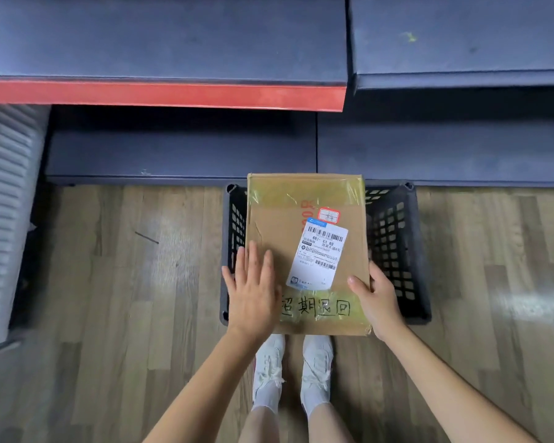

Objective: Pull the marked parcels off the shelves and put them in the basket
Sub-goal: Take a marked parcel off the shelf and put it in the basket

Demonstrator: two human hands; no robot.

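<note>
Parcel [275,231], taped brown cardboard with white label, under flat left hand [253,289], gripped by right hand [376,298].

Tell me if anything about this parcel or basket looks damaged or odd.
The flat brown cardboard parcel looks worn: a crease on its face, wrinkled yellowish tape at both ends, and a white shipping label stuck on crooked. The black plastic lattice basket beneath shows no damage.

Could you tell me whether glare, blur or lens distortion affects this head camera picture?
Head view: glare streaks the wooden floor at right and the tape on the cardboard parcel; the grey ribbed object at far left is blurred; wide-angle bending bows the shelf edges.
</note>
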